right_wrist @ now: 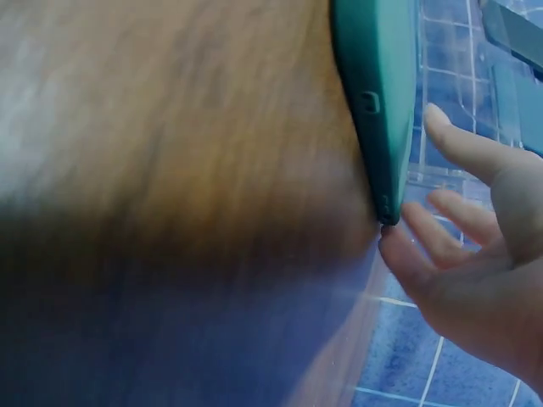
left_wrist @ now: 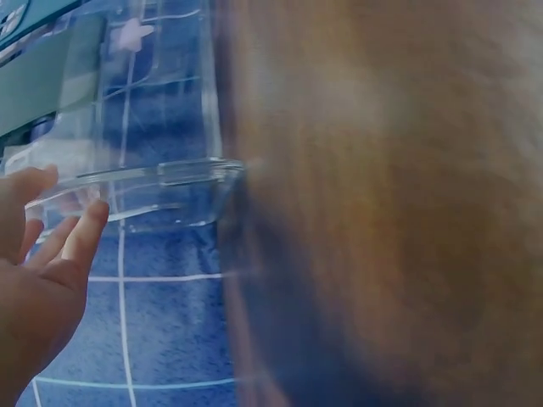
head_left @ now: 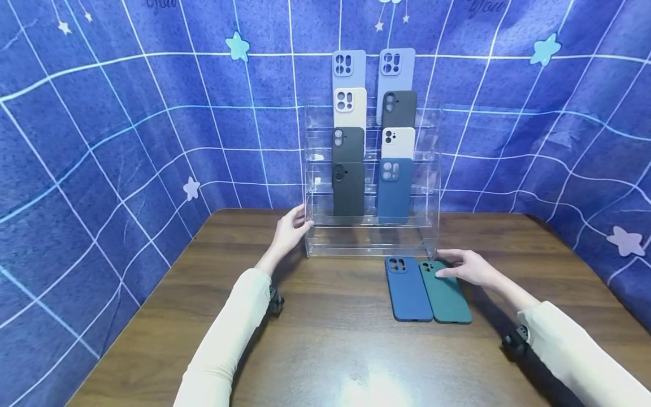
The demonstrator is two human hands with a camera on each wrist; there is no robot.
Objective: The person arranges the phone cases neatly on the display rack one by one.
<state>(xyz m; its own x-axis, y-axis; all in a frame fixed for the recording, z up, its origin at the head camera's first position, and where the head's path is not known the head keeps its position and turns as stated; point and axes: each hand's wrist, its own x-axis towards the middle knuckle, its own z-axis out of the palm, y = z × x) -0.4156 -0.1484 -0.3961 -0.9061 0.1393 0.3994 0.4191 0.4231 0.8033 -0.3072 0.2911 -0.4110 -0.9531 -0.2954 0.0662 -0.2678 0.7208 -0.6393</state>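
Note:
A clear acrylic display stand [head_left: 371, 249] stands on the table with phone cases in two columns on its steps. My left hand [head_left: 291, 230] holds the stand's left side edge, thumb at the front and fingers along the outside; the left wrist view shows the clear panel [left_wrist: 191, 172] between thumb and fingers. My right hand [head_left: 470, 267] is at the upper right of a green phone case [head_left: 447, 297] lying flat, its thumb over the case and its fingers near the stand's front right corner. A blue phone case [head_left: 409, 294] lies beside the green one.
On the stand are two lilac cases [head_left: 396, 62], two white ones [head_left: 351, 107], several dark ones [head_left: 348, 192] and a blue one [head_left: 394, 192]. A blue grid-patterned curtain [head_left: 244, 130] hangs behind the wooden table [head_left: 325, 339].

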